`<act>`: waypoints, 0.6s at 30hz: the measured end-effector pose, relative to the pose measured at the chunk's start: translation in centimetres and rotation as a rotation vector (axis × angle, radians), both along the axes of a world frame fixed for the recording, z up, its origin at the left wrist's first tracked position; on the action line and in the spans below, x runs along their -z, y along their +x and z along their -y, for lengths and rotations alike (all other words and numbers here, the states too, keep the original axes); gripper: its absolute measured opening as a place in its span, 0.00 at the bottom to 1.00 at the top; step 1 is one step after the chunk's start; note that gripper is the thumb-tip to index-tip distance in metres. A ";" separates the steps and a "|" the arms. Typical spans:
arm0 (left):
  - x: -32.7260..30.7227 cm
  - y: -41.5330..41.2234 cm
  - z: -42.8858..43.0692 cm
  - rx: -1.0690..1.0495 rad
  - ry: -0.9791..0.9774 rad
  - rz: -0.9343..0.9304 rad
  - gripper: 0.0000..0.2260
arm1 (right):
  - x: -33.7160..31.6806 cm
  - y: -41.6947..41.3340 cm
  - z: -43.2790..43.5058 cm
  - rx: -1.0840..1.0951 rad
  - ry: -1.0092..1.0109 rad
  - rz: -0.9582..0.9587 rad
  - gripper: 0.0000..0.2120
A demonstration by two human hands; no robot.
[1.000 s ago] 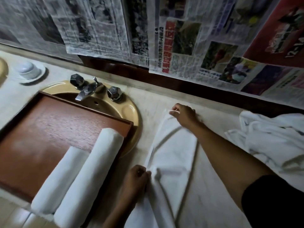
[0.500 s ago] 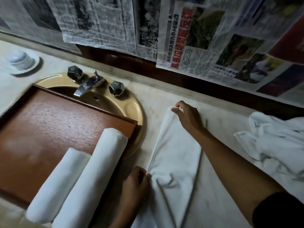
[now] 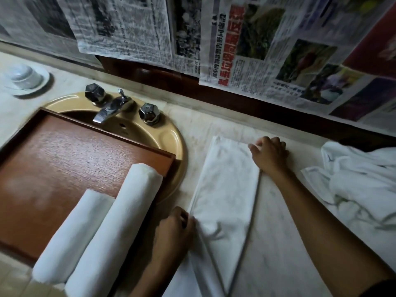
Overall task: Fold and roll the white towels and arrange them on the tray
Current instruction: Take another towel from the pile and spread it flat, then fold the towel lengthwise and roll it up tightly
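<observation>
On the pale marble countertop [image 3: 192, 129] just right of the sink, there's a folded white towel [image 3: 227, 189] lying flat as a long narrow strip, running from the near edge back toward the wall. The left hand [image 3: 173, 230] is at the strip's near left edge with its fingers curled in, pinching the cloth right where it's a bit bunched up. The right hand [image 3: 270, 155] is way up at the far right corner, fingers loosely spread and resting on top of the fabric, not gripping anything as far as I can see. Over to the left, a reddish-brown rectangular wooden tray [image 3: 64, 159] sits across the mustard-yellow oval sink [image 3: 169, 142], and two finished rolls lie on its near right part, side by side and touching: a longer rolled white towel [image 3: 120, 224] on the right and a shorter rolled white towel [image 3: 72, 232] on its left, both sticking out past the tray's near rim. Behind the tray there's a chrome faucet [image 3: 111, 108] with a faceted knob on each side. A crumpled pile of white towels [image 3: 360, 179] sits on the counter off to the right, well apart from the strip. Sheets of newspaper [image 3: 128, 28] hang across the wall, and a white cup on a white saucer [image 3: 25, 76] sits at the far left.
</observation>
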State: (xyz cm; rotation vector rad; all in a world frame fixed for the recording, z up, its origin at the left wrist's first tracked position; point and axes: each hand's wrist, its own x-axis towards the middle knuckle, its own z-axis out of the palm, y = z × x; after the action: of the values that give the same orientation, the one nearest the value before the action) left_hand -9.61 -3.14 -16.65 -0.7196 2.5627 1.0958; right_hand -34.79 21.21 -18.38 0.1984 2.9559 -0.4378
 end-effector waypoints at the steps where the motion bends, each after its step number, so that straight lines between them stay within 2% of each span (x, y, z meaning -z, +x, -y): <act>1: 0.0 -0.9 -0.2 0.027 -0.037 -0.016 0.10 | -0.1 0.1 -0.8 -0.012 -0.034 0.035 0.17; 5: 0.3 -6.3 -1.6 0.082 -0.087 -0.095 0.12 | -1.2 -0.3 -2.1 -0.016 -0.266 0.149 0.13; 8: 0.1 -10.2 -2.4 0.048 -0.073 -0.136 0.10 | -2.2 -0.9 -2.9 0.043 -0.461 0.147 0.11; 11: 0.4 -11.6 -2.6 0.025 -0.070 -0.101 0.06 | -2.1 -0.6 -3.7 0.130 -0.677 0.119 0.07; 14: 0.8 -11.4 -2.6 0.002 -0.058 -0.106 0.03 | -1.3 -0.2 -4.1 0.161 -0.671 0.012 0.12; 18: 0.9 -11.3 -2.7 -0.018 -0.044 -0.134 0.04 | -0.5 1.1 -3.5 0.156 -0.509 -0.097 0.19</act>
State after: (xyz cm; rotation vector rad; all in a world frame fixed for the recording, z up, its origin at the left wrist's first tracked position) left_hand -20.89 -0.47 -17.59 -0.7027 2.7050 1.1326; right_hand -33.70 24.75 -17.92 0.3522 2.8082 -1.2240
